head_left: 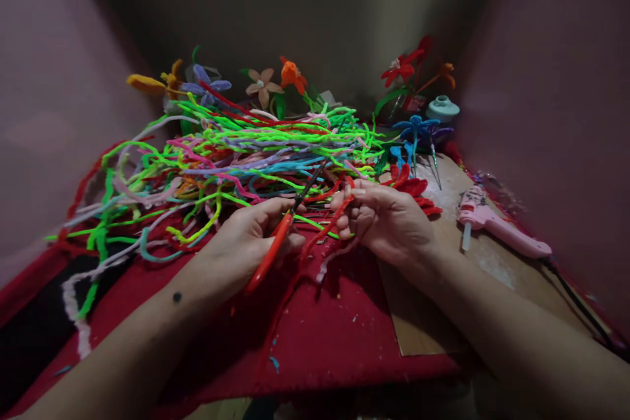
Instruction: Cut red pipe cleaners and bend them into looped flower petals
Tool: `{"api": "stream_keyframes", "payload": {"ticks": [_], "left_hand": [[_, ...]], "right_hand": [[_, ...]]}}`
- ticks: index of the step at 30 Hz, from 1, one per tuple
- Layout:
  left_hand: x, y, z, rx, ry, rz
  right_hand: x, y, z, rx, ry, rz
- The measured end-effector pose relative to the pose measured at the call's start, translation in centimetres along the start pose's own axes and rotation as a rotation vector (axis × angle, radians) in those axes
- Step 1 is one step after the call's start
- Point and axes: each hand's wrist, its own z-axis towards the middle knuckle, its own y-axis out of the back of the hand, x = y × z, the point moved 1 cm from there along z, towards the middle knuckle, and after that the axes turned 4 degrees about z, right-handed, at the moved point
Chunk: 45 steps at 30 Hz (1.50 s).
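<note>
My left hand (256,236) is closed around orange-handled pliers or scissors (270,256), whose dark, thin tip points up and right over the pile. To its right, my right hand (378,216) pinches a red pipe cleaner (327,228) between thumb and fingers; the red strand trails down toward the cloth. A pale pink strand (337,254) with a whitish end hangs below the same hand. Red looped petals (413,190) lie just behind my right hand.
A tangled pile of colourful pipe cleaners (266,151) spreads behind my hands on the red cloth (339,335). Fuzzy flowers, such as an orange one (293,75), stand behind it. At right, a pink glue gun (506,230) lies on a brown board (418,321).
</note>
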Motion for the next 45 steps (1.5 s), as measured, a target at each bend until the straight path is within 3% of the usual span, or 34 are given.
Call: {"api": "stream_keyframes", "payload": {"ticks": [2, 4, 6, 10, 12, 15, 17, 19, 21, 23, 27, 29, 31, 34, 37, 41, 45], "left_hand": [[0.8, 0.6, 0.6, -0.016, -0.05, 0.272], [1.9, 1.1, 1.3, -0.108, -0.125, 0.673], [2.7, 1.2, 1.8, -0.134, -0.251, 0.935], [2.9, 0.7, 1.8, -0.204, -0.52, 1.047], [2.4, 0.2, 1.4, -0.259, -0.646, 0.971], [1.8, -0.7, 0.7, -0.173, -0.76, 0.778], [1.6, -1.2, 0.1, -0.12, -0.749, 0.583], [1.3, -1.5, -0.4, -0.162, -0.713, 0.386], [0.7, -1.7, -0.7, -0.158, -0.719, 0.341], [0.2, -1.7, -0.8, -0.146, -0.655, 0.189], [-0.3, -1.8, 0.2, -0.055, -0.361, -0.608], [-0.4, -1.6, 0.8, -0.083, -0.229, -0.9], [-0.7, -1.4, 1.2, -0.143, -0.126, -1.04], [-1.6, -1.4, 1.2, -0.168, -0.07, -1.11], [-2.3, -2.0, 0.7, -0.137, -0.112, -1.071], [-2.2, -3.1, 0.2, -0.093, -0.152, -0.912], [-2.0, -3.3, 0.6, -0.139, -0.192, -0.875]], "right_hand": [[0.5, 0.1, 0.0, 0.006, 0.019, 0.018], [0.8, 0.1, 0.0, 0.012, 0.017, 0.037], [0.8, 0.2, 0.0, 0.026, 0.011, 0.053], [0.2, 0.2, 0.1, 0.079, 0.015, 0.061], [0.0, 0.3, 0.3, 0.076, 0.025, 0.088], [-0.3, 0.5, 0.6, 0.02, 0.023, 0.162], [-0.5, 0.6, 0.7, -0.026, -0.007, 0.194], [-0.7, 0.7, 0.8, -0.062, -0.045, 0.213], [-0.8, 0.6, 0.8, -0.086, -0.061, 0.245], [-0.7, 0.5, 0.7, -0.101, -0.042, 0.305], [-0.3, 0.0, 0.5, -0.07, 0.066, 0.424], [-0.2, -0.3, 0.4, -0.035, 0.081, 0.46], [-0.1, -0.5, 0.3, -0.02, 0.067, 0.488], [0.0, -0.6, 0.3, -0.009, 0.065, 0.517], [0.0, -0.6, 0.4, 0.011, 0.049, 0.502], [0.0, -0.3, 0.4, 0.011, 0.009, 0.396], [0.4, 0.4, 0.7, -0.003, 0.0, 0.393]]}}
